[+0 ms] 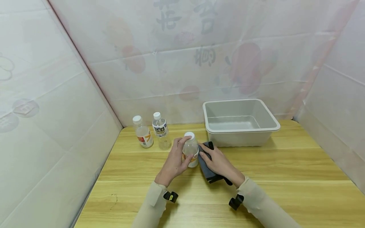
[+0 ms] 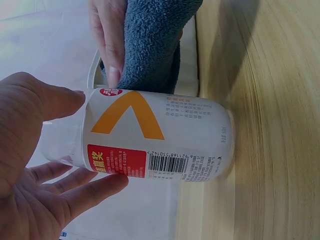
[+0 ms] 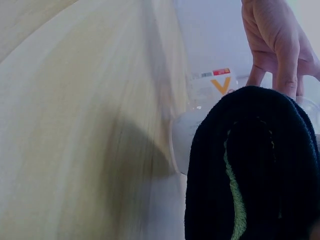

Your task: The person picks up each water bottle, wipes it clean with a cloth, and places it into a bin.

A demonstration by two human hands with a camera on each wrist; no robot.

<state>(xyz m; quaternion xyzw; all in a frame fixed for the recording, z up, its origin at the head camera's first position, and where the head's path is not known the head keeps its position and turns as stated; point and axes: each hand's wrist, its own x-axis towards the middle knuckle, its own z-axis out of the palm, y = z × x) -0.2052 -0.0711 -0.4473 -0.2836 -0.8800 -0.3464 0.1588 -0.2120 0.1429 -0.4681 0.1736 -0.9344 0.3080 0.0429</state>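
Note:
My left hand grips an upright plastic bottle with a white cap. Seen from the left wrist, the thumb and fingers lie around its upper part, above and on the white label with an orange mark and a barcode. In my right hand is a folded blue-grey towel with dark edging, held up against the bottle's right side. From the right wrist the dark towel covers much of the bottle, and the left hand shows beyond it.
Behind and left of my left hand stand two more bottles, a clear one with a dark label and a white-capped one. A grey plastic bin sits at the back right of the wooden table. Printed sheeting walls the back and sides.

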